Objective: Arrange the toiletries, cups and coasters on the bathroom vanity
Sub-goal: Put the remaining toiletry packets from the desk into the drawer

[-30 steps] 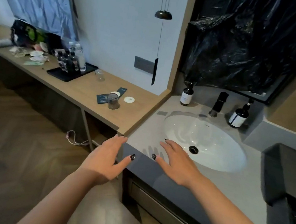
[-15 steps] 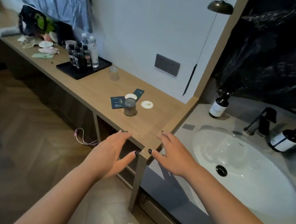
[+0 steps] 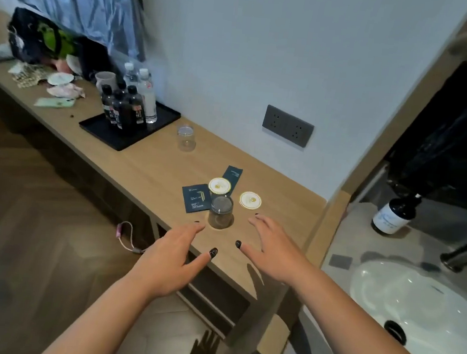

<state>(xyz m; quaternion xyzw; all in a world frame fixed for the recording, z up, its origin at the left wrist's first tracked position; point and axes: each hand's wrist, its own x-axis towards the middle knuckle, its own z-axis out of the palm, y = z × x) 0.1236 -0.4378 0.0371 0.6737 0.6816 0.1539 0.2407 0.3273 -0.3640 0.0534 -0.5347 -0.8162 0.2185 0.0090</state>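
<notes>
Reaching over the wooden counter [image 3: 146, 167], both hands spread flat, fingers straight, gripping nothing: left hand [image 3: 173, 260] just short of the near glass cup [image 3: 220, 211], index tip close beside its base, contact unclear; right hand [image 3: 272, 251] to the cup's right, just below the right coaster [image 3: 250, 200]. Near cup stands upright, looks tinted or smoky, contents hard to read. Second coaster [image 3: 219, 186] sits just behind the cup, its near edge partly hidden by the rim. Two dark sachets: one [image 3: 195, 198] left of the cup, touching or tucked under it, can't tell which; other [image 3: 232, 176] angled behind, partly covered by the coaster. Print on both too small to read. Clear cup [image 3: 186, 138] stands alone further back, near the black tray [image 3: 129, 131] with dark bottles [image 3: 121, 107] and water bottles [image 3: 146, 92]; labels blurred. Clutter at far left [image 3: 49, 82] is indistinct, bag [image 3: 42, 38] behind it. Wall socket [image 3: 288, 125] above the counter. At right, dark pump bottle [image 3: 394, 215] on the grey vanity [image 3: 343, 246], pump top blurred; basin [image 3: 426, 306] cut off by frame edge, tap [image 3: 466, 253] only partly in view and smeared. Top right is motion-blurred, dark covering unreadable.
</notes>
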